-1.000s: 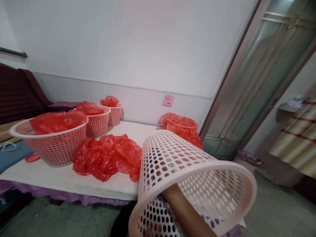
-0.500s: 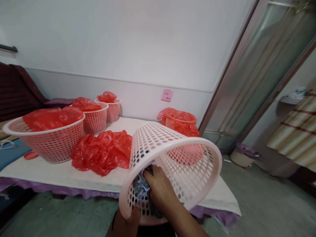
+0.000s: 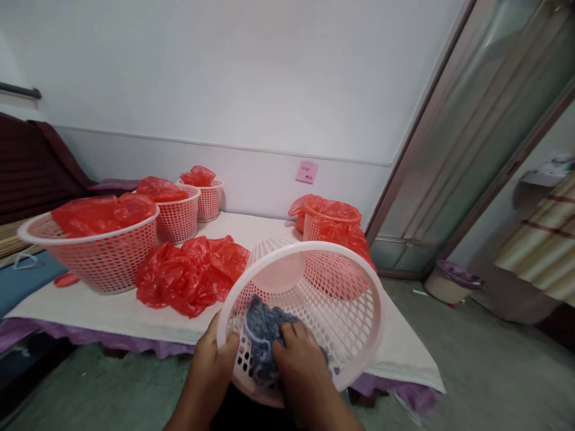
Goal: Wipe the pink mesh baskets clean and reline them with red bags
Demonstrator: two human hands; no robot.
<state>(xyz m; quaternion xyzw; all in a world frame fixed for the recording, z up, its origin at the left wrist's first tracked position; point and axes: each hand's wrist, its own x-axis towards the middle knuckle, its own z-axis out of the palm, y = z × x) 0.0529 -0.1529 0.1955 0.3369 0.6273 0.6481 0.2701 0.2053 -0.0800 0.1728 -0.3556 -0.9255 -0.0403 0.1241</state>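
A pale pink perforated plastic basket [image 3: 380, 305] lies tilted on its side, its mouth facing me. My left hand [image 3: 211, 353] is closed round the left part of its rim, thumb on the inside. Inside the basket, my right hand [image 3: 302, 359] has its fingers curled on a bunched blue-grey cloth [image 3: 265, 323], which rests against the lower left of the inner wall. Part of the cloth is hidden under the right hand. Just left of the basket lies a crumpled heap of red plastic bags [image 3: 191, 272].
On the white-covered table [image 3: 105, 320] stand a large pink basket [image 3: 110, 257], a middle one [image 3: 177, 221] and a small one [image 3: 210, 203], each with red plastic inside. Another red-lined basket [image 3: 335, 215] stands behind mine. A bin [image 3: 444, 287] stands on the floor at right, beside a glass door.
The basket has turned so its mouth faces me more squarely. My left hand now shows higher on the rim, and more of the cloth is visible.
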